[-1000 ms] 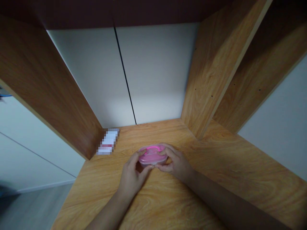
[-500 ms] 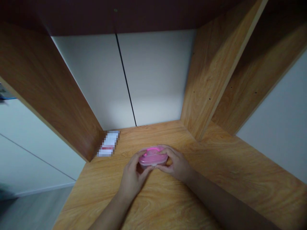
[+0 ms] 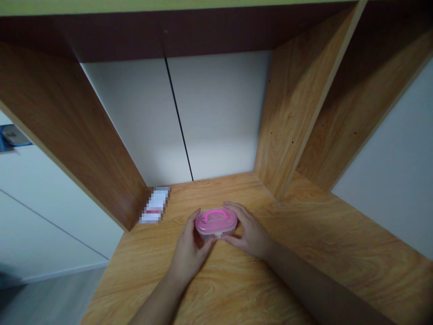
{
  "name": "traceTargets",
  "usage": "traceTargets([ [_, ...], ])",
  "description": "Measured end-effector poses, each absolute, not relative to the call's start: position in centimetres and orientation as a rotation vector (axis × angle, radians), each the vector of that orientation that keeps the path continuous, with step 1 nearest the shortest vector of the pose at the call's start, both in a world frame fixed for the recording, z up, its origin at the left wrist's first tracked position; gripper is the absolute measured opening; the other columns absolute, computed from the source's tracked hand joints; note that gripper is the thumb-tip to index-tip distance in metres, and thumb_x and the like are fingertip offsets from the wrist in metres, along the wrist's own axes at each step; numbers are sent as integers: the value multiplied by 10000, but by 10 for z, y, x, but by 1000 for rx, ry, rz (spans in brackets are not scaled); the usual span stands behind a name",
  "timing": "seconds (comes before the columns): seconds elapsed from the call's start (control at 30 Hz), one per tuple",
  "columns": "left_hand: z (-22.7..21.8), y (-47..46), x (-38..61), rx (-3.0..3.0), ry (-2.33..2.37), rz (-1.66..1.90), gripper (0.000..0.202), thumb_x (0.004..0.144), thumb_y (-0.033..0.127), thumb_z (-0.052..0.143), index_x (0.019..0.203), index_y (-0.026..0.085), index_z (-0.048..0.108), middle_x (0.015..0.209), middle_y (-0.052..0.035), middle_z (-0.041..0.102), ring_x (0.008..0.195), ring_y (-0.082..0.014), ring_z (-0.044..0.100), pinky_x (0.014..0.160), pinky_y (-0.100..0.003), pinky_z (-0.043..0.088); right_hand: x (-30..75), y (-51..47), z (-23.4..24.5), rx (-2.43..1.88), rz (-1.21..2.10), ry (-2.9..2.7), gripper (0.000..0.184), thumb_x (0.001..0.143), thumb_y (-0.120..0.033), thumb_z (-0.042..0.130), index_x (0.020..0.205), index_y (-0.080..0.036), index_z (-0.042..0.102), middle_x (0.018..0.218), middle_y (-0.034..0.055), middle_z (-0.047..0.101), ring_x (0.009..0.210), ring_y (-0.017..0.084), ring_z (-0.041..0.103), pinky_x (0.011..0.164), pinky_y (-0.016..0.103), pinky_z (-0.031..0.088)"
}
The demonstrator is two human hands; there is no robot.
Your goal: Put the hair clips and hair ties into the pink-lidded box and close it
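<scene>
A small oval plastic box (image 3: 216,222) with a pink lid, a bright pink carry handle and a clear base sits on the wooden desk. Its lid is down, and a whitish clasp shows at the front. My left hand (image 3: 189,243) wraps round the box's left end, thumb at the front near the clasp. Round the right end curls my right hand (image 3: 250,232), its thumb also at the front and its fingers along the far side. What lies inside the box I cannot make out.
The wooden desk top (image 3: 152,280) runs under both arms. At the back left lies a blurred white sheet or card (image 3: 154,205) against the left wooden panel (image 3: 84,135). White back panels (image 3: 216,117) rise behind, with a wooden divider (image 3: 287,131) on the right and a dark shelf (image 3: 135,38) overhead.
My fingers have moved off the top of the lid to the box's sides, so the lid and handle now show fully. The view has tilted slightly upward.
</scene>
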State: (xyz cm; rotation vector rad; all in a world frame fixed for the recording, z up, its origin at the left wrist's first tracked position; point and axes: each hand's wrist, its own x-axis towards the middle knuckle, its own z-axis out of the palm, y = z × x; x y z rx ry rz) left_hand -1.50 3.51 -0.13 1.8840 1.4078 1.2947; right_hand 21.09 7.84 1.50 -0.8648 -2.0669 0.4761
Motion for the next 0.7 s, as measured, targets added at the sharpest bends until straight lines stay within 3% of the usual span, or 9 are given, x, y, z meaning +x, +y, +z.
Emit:
traceTargets([
  [0.3,-1,32,-17,1874,1320,1313,755,831,325,747,1472,233,357,1452,-158,541,1326,-269,554,1136,-491,425,231,77,35,-891,389,-2091,538,816,-316,755,1326,-283,589,1319,92,626,1208,268,600,1050,443,502],
  [0.4,-1,30,-20,1846,1381,1308,731,832,337,744,1458,245,377,1386,-144,611,1281,-258,595,1105,-495,454,262,73,43,-1033,274,-2011,518,804,-367,765,1284,-265,599,1244,104,656,1141,294,633,989,471,539],
  [0.53,-1,31,-25,1858,1456,1302,560,828,354,737,1335,234,533,1295,-123,679,1184,-260,658,1051,-478,500,330,62,47,-1265,149,-1933,501,822,-454,727,1261,-262,581,1207,111,660,1074,310,653,900,473,574],
  [0.7,-1,33,-25,1862,1460,1298,421,843,351,714,1230,212,624,1216,-117,719,1113,-256,691,1020,-452,524,424,56,43,-1547,-119,-1826,609,790,-577,688,1276,-228,575,1183,168,652,1039,361,655,874,507,562],
])
